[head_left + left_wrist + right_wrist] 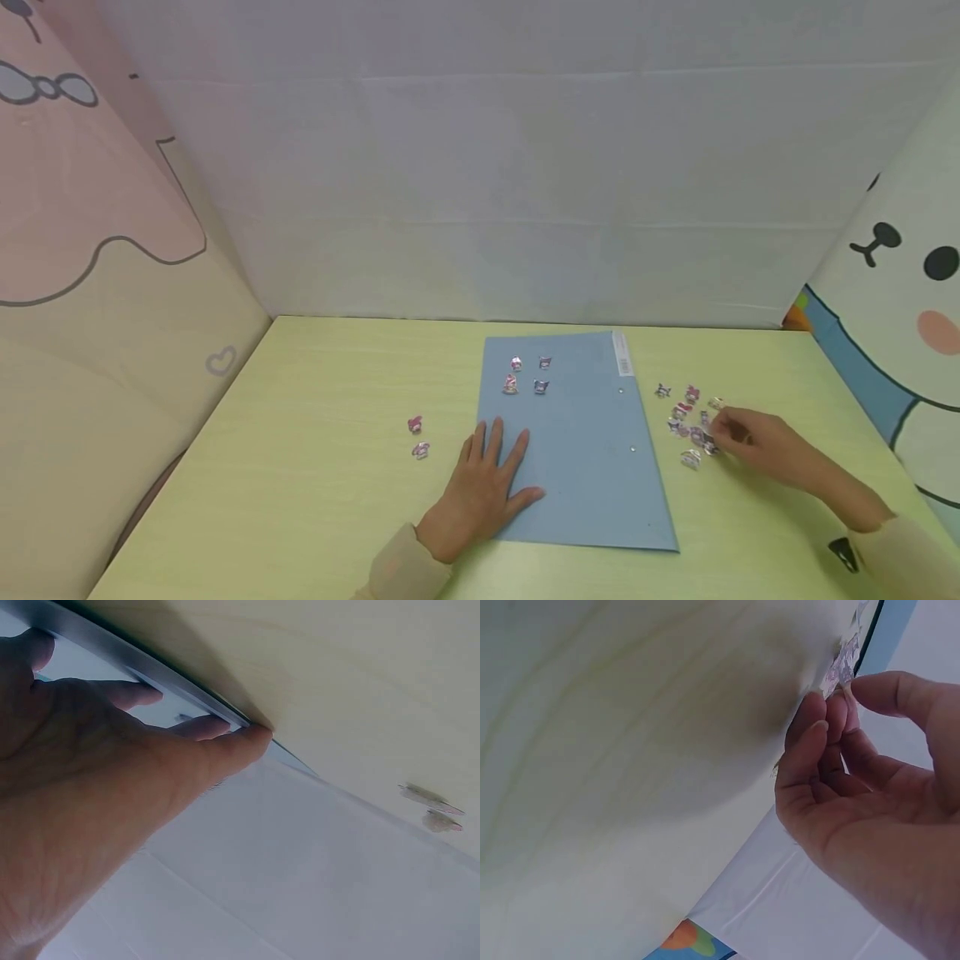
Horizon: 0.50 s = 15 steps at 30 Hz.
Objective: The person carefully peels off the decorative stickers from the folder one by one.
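A blue folder (577,467) lies flat on the table, with several small character stickers (541,387) set in two columns near its top. My left hand (480,496) rests on the folder's left part with fingers spread; in the left wrist view the fingers (240,746) lie along its edge. To the right of the folder is a loose cluster of shiny stickers (681,411). At that cluster's right side my right hand (765,450) has curled fingers, thumb and fingertips pinching at a sticker (845,664). Its fingers partly hide that sticker.
Two stickers, a pink one (415,425) and a purple one (421,450), lie left of the folder. A white label (622,354) is on the folder's top right corner. A small black object (843,554) lies near the right sleeve. A white sheet (525,167) stands behind the table (337,383).
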Each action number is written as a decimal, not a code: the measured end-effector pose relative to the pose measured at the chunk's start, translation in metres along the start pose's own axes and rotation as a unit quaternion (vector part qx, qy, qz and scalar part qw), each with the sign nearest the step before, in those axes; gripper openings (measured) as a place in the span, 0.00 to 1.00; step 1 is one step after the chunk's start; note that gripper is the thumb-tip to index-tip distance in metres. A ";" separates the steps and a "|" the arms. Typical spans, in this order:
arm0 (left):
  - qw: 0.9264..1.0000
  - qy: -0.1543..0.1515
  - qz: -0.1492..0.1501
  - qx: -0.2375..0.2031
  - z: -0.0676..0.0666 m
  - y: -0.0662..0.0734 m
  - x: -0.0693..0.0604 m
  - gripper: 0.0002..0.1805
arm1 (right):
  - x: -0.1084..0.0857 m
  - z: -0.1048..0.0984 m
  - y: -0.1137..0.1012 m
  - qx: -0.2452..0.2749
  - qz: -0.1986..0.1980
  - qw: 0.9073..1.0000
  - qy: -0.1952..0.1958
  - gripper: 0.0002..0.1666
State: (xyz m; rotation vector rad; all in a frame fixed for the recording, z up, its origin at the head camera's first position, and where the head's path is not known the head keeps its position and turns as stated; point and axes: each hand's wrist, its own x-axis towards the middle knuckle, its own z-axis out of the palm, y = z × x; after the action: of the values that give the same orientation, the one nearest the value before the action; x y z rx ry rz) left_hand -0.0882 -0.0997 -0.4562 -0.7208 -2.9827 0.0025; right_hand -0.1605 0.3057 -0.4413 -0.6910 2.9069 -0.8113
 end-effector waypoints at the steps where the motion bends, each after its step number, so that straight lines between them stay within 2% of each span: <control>1: 1.000 0.000 -0.001 0.000 0.000 0.000 0.000 0.40 | -0.001 0.000 0.001 0.002 0.002 1.000 -0.005 0.04; 9: 1.000 0.005 -0.002 0.001 0.000 0.000 0.000 0.39 | -0.004 0.000 0.003 0.010 0.013 0.999 -0.028 0.06; 15: 1.000 0.020 0.001 0.004 0.001 0.000 0.000 0.39 | -0.005 0.002 0.005 0.001 -0.009 1.000 -0.008 0.08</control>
State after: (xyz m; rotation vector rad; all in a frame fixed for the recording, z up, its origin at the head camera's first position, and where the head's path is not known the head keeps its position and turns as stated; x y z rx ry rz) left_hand -0.0883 -0.0991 -0.4568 -0.7133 -2.9432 0.0003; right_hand -0.1576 0.3110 -0.4465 -0.7223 2.8897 -0.8063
